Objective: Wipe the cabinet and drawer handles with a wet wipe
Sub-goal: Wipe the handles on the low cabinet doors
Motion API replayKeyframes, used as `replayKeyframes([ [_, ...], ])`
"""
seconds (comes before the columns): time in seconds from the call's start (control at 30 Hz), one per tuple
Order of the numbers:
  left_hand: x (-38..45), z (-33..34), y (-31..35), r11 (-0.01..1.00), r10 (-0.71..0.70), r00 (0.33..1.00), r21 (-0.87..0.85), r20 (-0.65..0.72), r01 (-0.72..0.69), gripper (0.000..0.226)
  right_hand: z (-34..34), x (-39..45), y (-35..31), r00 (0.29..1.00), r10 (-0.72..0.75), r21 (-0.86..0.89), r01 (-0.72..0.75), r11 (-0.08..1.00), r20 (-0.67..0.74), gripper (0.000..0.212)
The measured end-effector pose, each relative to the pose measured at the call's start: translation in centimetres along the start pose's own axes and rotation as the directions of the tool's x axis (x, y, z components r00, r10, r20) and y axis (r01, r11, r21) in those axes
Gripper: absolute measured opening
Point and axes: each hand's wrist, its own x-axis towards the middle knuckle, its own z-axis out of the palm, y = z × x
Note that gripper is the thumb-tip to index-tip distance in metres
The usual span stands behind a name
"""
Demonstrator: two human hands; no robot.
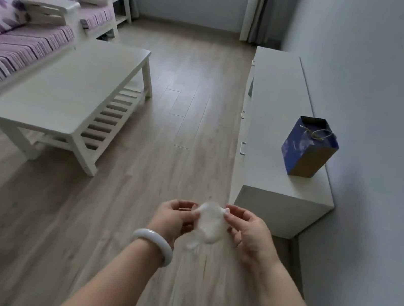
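Note:
A crumpled white wet wipe (210,225) hangs between both hands above the wooden floor. My left hand (174,217), with a white bangle on its wrist, pinches the wipe's left edge. My right hand (248,234) pinches its upper right corner. A long, low white cabinet (273,116) runs along the right wall, just beyond my hands. Small metal handles show on its front face, the nearest handle (242,148) and a farther handle (242,114) seen edge-on.
A blue paper gift bag (307,146) stands on the cabinet top near the wall. A white coffee table (69,93) sits to the left, with a pink striped sofa (12,49) behind it. Wooden floor runs between table and cabinet toward the window.

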Motion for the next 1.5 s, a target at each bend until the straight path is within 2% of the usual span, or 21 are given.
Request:
replayKeyframes([
  [0.2, 12.1, 2.1, 5.7, 0.997, 0.067, 0.997, 0.050, -0.023, -0.066, 0.017, 3.2, 11.2, -2.4, 0.996, 0.082, -0.009, -0.083, 0.997, -0.043, 0.013],
  [0.33, 21.5, 2.6, 10.9, 0.986, 0.091, 0.995, 0.133, 0.052, -0.097, 0.016, 6.6, 19.3, -5.0, 0.990, 0.050, -0.057, -0.058, 0.997, -0.134, 0.002],
  [0.43, 27.6, 3.0, 14.9, 0.965, 0.079, 0.989, 0.238, 0.126, -0.107, 0.013, 9.0, 24.4, -6.9, 0.973, -0.006, -0.106, -0.019, 0.994, -0.229, 0.003],
  [0.57, 35.8, 4.4, 19.7, 0.902, 0.080, 0.969, 0.398, 0.234, -0.170, 0.015, 11.1, 30.4, -9.4, 0.949, -0.053, -0.074, 0.031, 0.997, -0.310, 0.008],
  [0.73, 43.8, 8.4, 22.7, 0.846, 0.043, 0.948, 0.494, 0.314, -0.202, 0.032, 10.8, 36.4, -11.9, 0.913, -0.050, 0.000, 0.055, 0.998, -0.404, 0.005],
  [0.9, 51.8, 12.6, 24.9, 0.814, -0.019, 0.939, 0.550, 0.345, -0.186, 0.035, 8.9, 45.5, -13.7, 0.879, -0.039, -0.030, 0.028, 0.999, -0.476, 0.008],
  [1.07, 59.7, 15.2, 24.9, 0.828, -0.052, 0.948, 0.544, 0.314, -0.135, 0.017, 7.2, 55.9, -15.0, 0.877, 0.039, 0.008, -0.040, 0.999, -0.480, 0.009],
  [1.27, 69.0, 17.1, 20.5, 0.776, -0.122, 0.913, 0.611, 0.390, -0.157, 0.037, 5.1, 64.6, -13.4, 0.847, 0.142, 0.032, -0.146, 0.989, -0.512, 0.014],
  [1.4, 74.6, 17.7, 16.3, 0.757, -0.156, 0.906, 0.637, 0.394, -0.147, 0.051, 2.5, 68.9, -10.8, 0.787, 0.164, 0.037, -0.177, 0.984, -0.595, 0.013],
  [1.5, 78.4, 18.8, 13.3, 0.730, -0.199, 0.878, 0.664, 0.435, -0.163, 0.057, -0.2, 71.4, -9.0, 0.730, 0.151, -0.009, -0.210, 0.978, -0.666, 0.020],
])
